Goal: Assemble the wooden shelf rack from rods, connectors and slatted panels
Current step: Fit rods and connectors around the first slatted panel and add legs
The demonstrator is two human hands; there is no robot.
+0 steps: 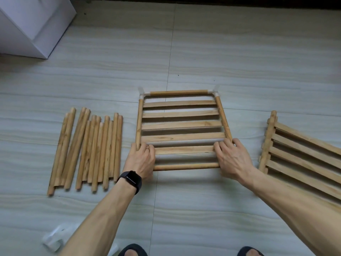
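A slatted panel lies on the tiled floor inside a square frame of four wooden rods. Pale plastic connectors join the two far corners. My left hand grips the frame's near left corner, fingers curled over the left rod. My right hand grips the near right corner the same way. The near rod runs between my hands. Both near corners are hidden under my hands. To the left, several loose rods lie side by side. More slatted panels are stacked at the right.
A white cabinet stands at the far left. A clear bag of pale plastic parts lies at the bottom left beside my left forearm. My feet in dark sandals show at the bottom edge.
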